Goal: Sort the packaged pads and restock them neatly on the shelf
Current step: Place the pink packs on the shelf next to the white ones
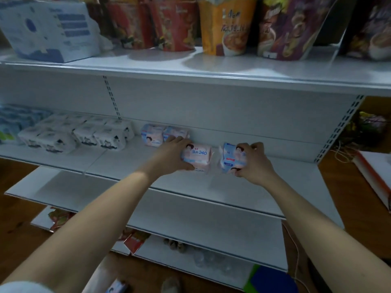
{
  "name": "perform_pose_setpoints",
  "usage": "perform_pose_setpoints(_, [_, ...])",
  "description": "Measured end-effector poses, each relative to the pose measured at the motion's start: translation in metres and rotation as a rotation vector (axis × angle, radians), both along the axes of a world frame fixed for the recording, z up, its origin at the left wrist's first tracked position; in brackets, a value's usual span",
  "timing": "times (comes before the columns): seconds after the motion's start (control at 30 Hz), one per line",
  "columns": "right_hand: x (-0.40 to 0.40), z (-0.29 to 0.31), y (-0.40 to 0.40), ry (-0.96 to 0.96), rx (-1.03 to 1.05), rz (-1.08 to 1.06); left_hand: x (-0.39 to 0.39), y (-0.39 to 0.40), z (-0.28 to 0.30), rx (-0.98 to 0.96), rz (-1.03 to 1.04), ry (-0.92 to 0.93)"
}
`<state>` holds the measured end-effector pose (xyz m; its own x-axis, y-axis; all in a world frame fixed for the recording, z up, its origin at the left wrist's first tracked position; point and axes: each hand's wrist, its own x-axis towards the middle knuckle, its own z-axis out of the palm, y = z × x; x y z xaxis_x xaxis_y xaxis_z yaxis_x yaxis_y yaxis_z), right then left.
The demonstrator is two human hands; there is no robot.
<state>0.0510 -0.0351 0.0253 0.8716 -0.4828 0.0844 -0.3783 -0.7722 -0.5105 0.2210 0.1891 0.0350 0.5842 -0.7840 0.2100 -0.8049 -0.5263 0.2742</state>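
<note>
Pink plastic-wrapped pad pack [196, 158] in the left hand [172, 156], blue one [232, 158] in the right hand [255, 163], both clasped on the white metal shelf [127, 157]; placing now, next slide them back beside the two shelved pink packs [164, 134].

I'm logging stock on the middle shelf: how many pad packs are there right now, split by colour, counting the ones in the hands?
Pink packs: 3, one in the left hand at, and two at the back, and.
Blue packs: 1, held by the right hand at.
Total: 4
</note>
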Motion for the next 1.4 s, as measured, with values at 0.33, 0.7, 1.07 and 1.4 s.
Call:
perform_pose_setpoints(0.33, [0.065, -0.016, -0.049, 0.073, -0.13, -0.067, 0.086, -0.08, -0.017, 0.034, -0.154, -0.016])
perform_pose_setpoints(0.7, [0.133, -0.023, -0.046, 0.428, -0.222, -0.152, 0.16, -0.129, -0.06, 0.147, -0.183, -0.159])
perform_pose_setpoints(1.07, [0.147, 0.005, 0.009, 0.399, 0.016, 0.101, 0.18, -0.1, -0.051, -0.537, -0.324, -0.036])
perform_pose_setpoints(1.4, [0.253, -0.039, 0.121, 0.062, 0.127, 0.273, 0.224, 0.038, -0.077, -0.7, 0.349, 0.128])
